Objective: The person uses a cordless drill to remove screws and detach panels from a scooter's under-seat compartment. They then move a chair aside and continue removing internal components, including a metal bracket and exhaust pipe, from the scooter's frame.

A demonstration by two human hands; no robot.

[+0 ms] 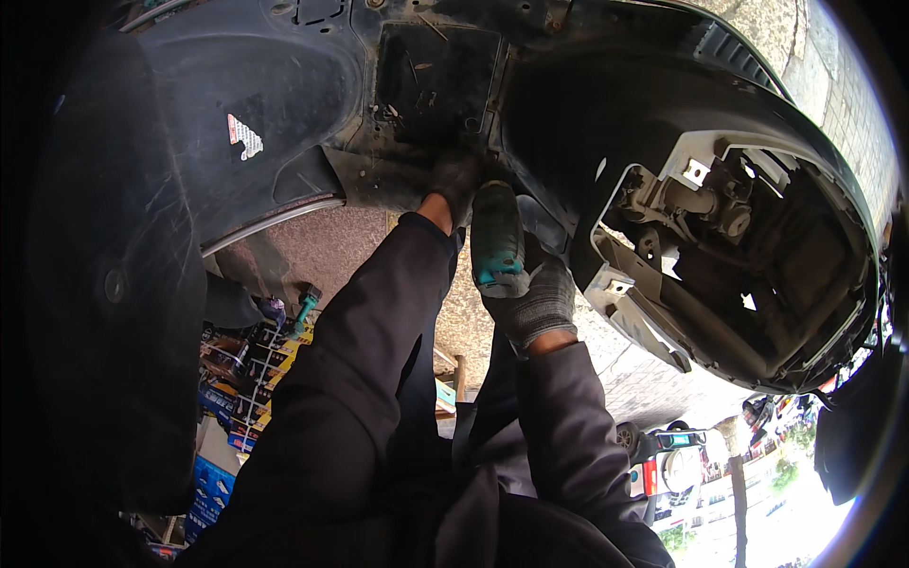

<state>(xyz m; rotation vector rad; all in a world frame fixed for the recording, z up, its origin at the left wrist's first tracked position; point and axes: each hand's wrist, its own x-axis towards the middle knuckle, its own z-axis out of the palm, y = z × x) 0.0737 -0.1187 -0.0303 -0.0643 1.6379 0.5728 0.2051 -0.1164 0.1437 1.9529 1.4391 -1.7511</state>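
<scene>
My right hand (540, 303), in a grey knit glove, is closed around a scuffed teal-and-dark cordless power tool (500, 246) that points up toward the underside of a black vehicle body panel (360, 170). My left hand (454, 185), in a dark glove, is at the panel's lower centre, just left of the tool's front end; its fingers are in shadow and I cannot make out what they grip. A recessed square section (431, 80) with dirt and small debris sits above both hands.
To the right is a black housing (757, 284) with a large opening showing metal parts. A curved metal trim (275, 216) edges the left panel. Boxes (213, 483) and a small teal tool (305, 308) lie at lower left. Paved ground and assorted items show at lower right.
</scene>
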